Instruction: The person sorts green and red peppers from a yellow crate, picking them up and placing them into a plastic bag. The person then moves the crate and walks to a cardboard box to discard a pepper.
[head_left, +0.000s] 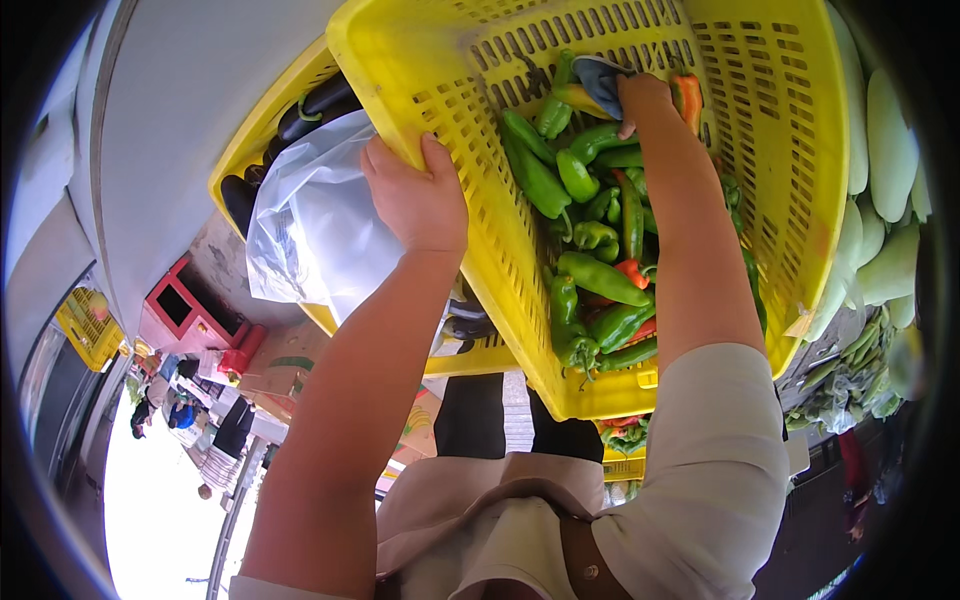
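Observation:
A yellow slatted plastic crate (780, 112) stands tilted before me, with green peppers (600, 277) and a few red ones heaped in it. My left hand (416, 191) grips the crate's left rim, thumb over the edge. Against that hand hangs a clear plastic bag (322, 225); whether the fingers also pinch it I cannot tell. My right hand (643, 101) reaches deep into the crate and holds a blue-grey cloth (600, 81). Under the cloth lies a yellowish pepper (581, 100). An orange-red pepper (688, 101) rests just right of the hand.
Behind the bag, another yellow crate (240, 161) holds dark eggplants (322, 101). Pale green gourds (889, 150) are piled along the right side. Cardboard boxes (281, 364) and a red cabinet (187, 304) stand at the left. Several people (180, 412) are farther off there.

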